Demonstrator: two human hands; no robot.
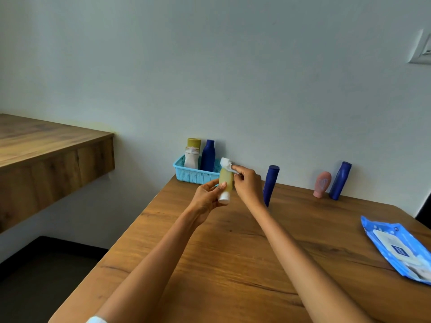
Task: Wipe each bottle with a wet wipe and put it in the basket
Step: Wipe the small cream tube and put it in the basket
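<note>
Two hands meet above the worktop [233, 252], out past its middle toward the far left corner. Left hand [207, 199] has its grip curled round the yellow bottle [226, 180], held upside down, white cap [224, 198] at the bottom, thumb across the body. Right hand [248, 183] pinches the wet wipe [226, 163] between fingertips and presses it onto the bottle's upturned base. Bottle is in the air, clear of the wood, just in front of the basket [193, 174]. That light blue basket sits right at the far left corner, against the wall, with three bottles standing in it: a white one [191, 158], an olive-capped one [194, 142] behind it, and a dark blue bottle [208, 156]. Along the far edge by the wall, a tall blue bottle [270, 183] stands just behind the right wrist, very close. Further right, well apart, a pink bottle [322, 184] and another blue bottle [340, 180] leaning on the wall. Wipes pack [398, 248] lies flat by the right edge. Broad bare wood spreads between the forearms and out to the near edge.
</note>
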